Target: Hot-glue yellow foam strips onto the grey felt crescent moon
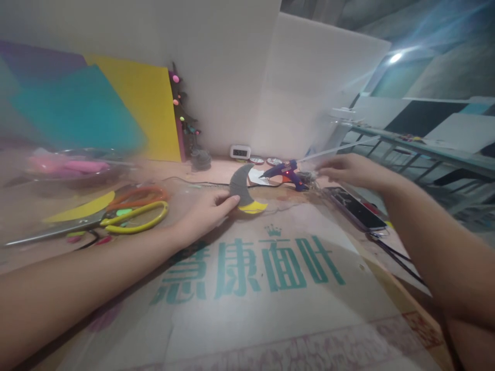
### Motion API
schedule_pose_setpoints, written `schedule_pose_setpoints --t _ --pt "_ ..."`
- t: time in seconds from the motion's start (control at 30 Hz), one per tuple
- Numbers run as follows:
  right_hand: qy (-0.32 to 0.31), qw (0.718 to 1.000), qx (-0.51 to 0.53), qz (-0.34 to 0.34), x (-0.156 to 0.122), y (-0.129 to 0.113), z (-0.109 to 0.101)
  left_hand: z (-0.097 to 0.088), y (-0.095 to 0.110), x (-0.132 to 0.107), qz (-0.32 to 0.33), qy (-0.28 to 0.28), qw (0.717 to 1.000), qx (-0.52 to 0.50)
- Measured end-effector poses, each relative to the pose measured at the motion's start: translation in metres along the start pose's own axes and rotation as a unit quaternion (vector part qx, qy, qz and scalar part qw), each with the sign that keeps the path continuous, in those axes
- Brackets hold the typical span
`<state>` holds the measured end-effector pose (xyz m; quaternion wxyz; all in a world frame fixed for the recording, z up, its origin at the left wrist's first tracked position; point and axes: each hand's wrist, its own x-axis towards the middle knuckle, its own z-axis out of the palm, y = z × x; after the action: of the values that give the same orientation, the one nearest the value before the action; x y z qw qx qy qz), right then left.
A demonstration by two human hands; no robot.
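Both forearms [104,288] are cut off; the left hand [211,210] pinches a grey crescent [240,186]; whether the right hand [353,170] grips anything is unclear.

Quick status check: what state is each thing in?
Crescent piece: held in the left hand
Glue gun: red light lit
Right hand: raised, grip unclear
Scissors: lying down, blades look closed
Phone: lying down, screen looks dark
Clock: display showing digits, unreadable
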<state>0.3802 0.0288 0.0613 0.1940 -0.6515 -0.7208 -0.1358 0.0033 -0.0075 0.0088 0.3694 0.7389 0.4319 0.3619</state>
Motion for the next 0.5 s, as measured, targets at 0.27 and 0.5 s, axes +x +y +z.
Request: schedule_pose_setpoints --t 0.27,0.5 --pt "-0.026 0.996 0.081 -0.037 0.005 -0.039 0.051 0.0 -0.002 0.0 0.012 0.001 1.0 -0.017" --pt "0.011 0.992 0.121 0.027 0.004 -0.044 0.08 -0.001 -0.003 0.001 0.004 -0.015 1.0 -0.009"
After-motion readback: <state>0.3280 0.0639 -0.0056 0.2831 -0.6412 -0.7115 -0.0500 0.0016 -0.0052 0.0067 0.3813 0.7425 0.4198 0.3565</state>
